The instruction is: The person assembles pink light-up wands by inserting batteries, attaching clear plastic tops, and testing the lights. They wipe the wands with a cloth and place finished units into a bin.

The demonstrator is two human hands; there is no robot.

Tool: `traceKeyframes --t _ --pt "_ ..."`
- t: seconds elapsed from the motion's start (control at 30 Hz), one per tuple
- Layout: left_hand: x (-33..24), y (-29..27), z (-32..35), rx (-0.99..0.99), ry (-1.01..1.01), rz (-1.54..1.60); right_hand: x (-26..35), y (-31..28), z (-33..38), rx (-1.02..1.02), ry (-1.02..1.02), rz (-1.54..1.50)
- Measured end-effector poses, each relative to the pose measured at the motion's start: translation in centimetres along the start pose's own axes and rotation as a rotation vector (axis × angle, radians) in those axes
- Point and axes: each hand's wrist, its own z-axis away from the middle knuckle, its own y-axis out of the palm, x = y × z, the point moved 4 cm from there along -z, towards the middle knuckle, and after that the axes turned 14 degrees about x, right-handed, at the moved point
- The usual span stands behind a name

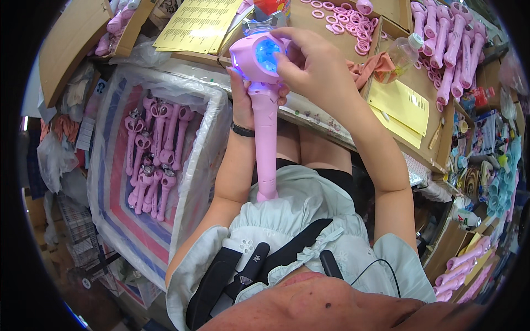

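Observation:
A pink light-up toy wand (265,127) stands in front of me, its handle's lower end against my clothing. Blue light glows through the round opening in its head, and a silvery crown-like piece (264,23) shows at its top. My left hand (241,102) is wrapped round the neck just below the head, partly hidden behind it. At the right side of the head is my right hand (317,63), closed on it with the thumb at the edge of the lit opening and the forefinger over the top. Whether a small part sits between those fingers is hidden.
On my left, a plastic-lined bin (207,138) holds several pink wands (160,118). The worktable carries pink rings (345,19), yellow printed sheets (398,107), a clear bottle (404,55) and an orange cloth (369,70). More pink wand bodies (444,36) lie at the far right.

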Motion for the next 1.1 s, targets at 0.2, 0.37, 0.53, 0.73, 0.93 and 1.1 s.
traceKeyframes --t 0.2,0.37,0.53,0.73,0.93,1.1 --pt "-0.2 0.5 0.0 0.171 0.023 0.167 0.6 0.4 0.6 -0.061 -0.148 0.243" --pt "-0.9 0.2 0.0 0.058 0.052 -0.026 -1.0 0.9 0.7 0.008 -0.015 -0.092" --pt "-1.7 0.9 0.3 0.074 0.022 -0.227 -3.3 1.3 1.2 0.144 0.213 -0.715" --pt "-1.2 1.2 0.4 0.110 -0.011 -0.261 -2.0 0.1 1.7 0.062 0.131 -0.339" --pt "-0.8 0.6 0.3 0.096 -0.011 -0.179 -0.6 -0.2 2.0 0.003 -0.021 -0.122" --pt "0.4 -0.3 0.0 -0.049 -0.085 0.020 -1.1 0.3 2.0 -0.016 -0.064 -0.038"
